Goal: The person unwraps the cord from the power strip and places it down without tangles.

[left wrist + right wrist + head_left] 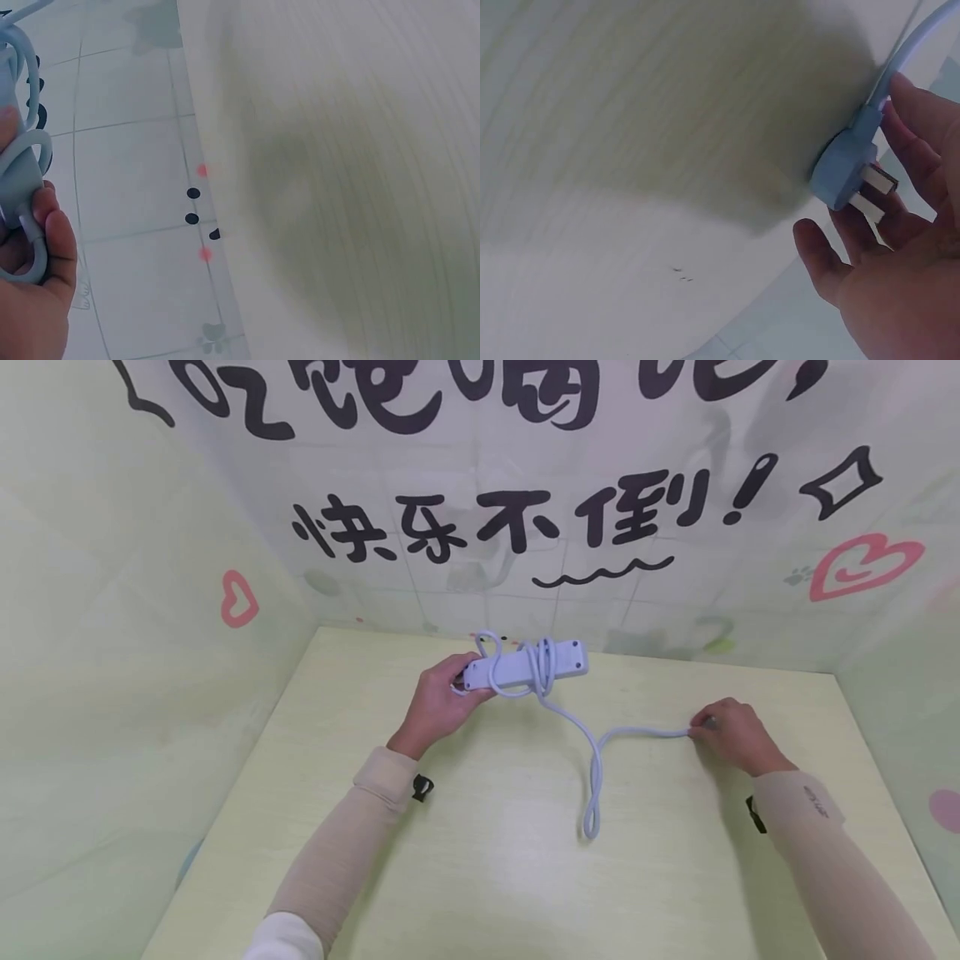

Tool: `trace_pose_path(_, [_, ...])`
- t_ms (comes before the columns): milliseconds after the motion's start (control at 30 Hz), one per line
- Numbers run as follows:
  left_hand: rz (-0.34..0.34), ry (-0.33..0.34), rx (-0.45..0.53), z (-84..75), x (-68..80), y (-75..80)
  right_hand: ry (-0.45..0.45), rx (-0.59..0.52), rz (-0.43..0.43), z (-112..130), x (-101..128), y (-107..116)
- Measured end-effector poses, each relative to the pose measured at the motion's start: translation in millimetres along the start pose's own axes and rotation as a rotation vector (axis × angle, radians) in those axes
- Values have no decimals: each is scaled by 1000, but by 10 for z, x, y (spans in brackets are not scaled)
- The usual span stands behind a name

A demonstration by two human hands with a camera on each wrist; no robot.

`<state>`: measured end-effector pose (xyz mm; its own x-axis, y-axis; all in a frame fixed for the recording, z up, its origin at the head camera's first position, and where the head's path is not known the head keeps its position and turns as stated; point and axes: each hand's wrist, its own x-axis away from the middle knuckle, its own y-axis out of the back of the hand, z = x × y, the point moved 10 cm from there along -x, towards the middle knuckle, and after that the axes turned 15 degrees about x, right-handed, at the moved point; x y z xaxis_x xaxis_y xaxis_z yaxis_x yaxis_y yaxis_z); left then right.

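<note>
1. A white power strip point(525, 664) sat near the far edge of the pale yellow-green tabletop point(487, 877), with several turns of its white cord point(596, 752) wound around its middle.
2. The left hand point(438, 697) gripped the strip's left end, fingers curled round it; in the left wrist view the thumb and fingers point(52, 217) pressed against the strip's end and a loop of cord there.
3. From the wound section the cord ran loose across the tabletop toward the person, doubled back in a narrow loop, then led right to the right hand point(731, 731).
4. The right hand rested on the tabletop well apart from the strip, at the cord's end. In the right wrist view the plug point(847, 169) lay against the loosely bent fingers point(919, 112), its flat metal prongs pointing toward the palm; the hand was cupped about it rather than clamped tight.
5. Both forearms wore beige sleeves point(352, 852).
6. Behind the tabletop hung a light backdrop point(525, 485) printed with black characters and pink hearts.
</note>
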<state>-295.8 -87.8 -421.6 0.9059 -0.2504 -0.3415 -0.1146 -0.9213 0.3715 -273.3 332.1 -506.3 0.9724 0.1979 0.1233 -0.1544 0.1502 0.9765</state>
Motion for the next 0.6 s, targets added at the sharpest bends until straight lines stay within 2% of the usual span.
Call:
trace_pose_path(200, [1, 24, -12, 20, 25, 8, 38, 63, 67, 227, -49, 16])
trace_pose_path(367, [-1, 28, -20, 40, 46, 7, 76, 100, 11, 583, -90, 151])
trace_pose_path(600, [-3, 14, -42, 7, 59, 1, 208, -49, -92, 1398, -109, 337])
